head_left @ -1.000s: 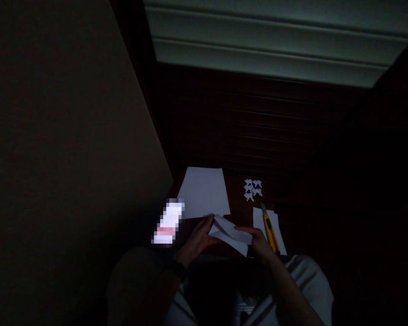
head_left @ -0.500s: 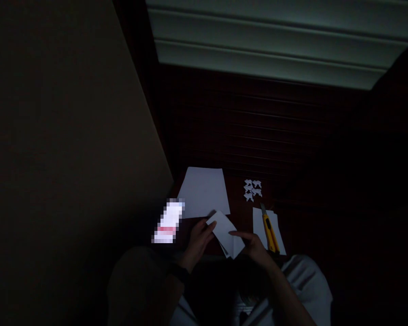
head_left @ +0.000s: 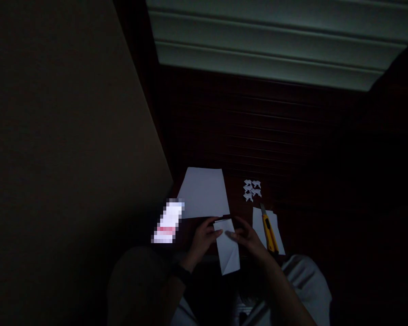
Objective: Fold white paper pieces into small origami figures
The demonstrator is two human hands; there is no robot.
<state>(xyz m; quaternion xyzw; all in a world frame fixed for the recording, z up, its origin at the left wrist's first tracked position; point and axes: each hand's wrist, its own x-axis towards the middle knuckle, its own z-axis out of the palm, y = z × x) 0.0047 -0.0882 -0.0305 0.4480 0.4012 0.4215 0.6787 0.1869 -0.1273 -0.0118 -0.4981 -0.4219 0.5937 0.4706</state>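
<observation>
A folded sheet of white paper [head_left: 227, 249] is held between my two hands, its long side running toward me and a diagonal crease at its near end. My left hand [head_left: 204, 236] grips its left edge, thumb on top and fingers behind. On the opposite edge my right hand [head_left: 248, 237] pinches it the same way, thumb on the front face. The fingertips behind the paper are partly hidden. A large white sheet [head_left: 206, 192] lies flat just beyond my left hand.
Right of my hands, a yellow utility knife [head_left: 269, 231] rests on smaller white paper sheets [head_left: 258, 222]. Several small folded paper figures [head_left: 251, 190] sit behind it. A lit, pixelated phone-like screen [head_left: 169, 222] lies at left. A wall [head_left: 71, 136] borders the dark table on the left.
The folded paper has turned from a slant to nearly upright in view and looks narrower. My right hand has moved from pointing on its face to gripping its right edge.
</observation>
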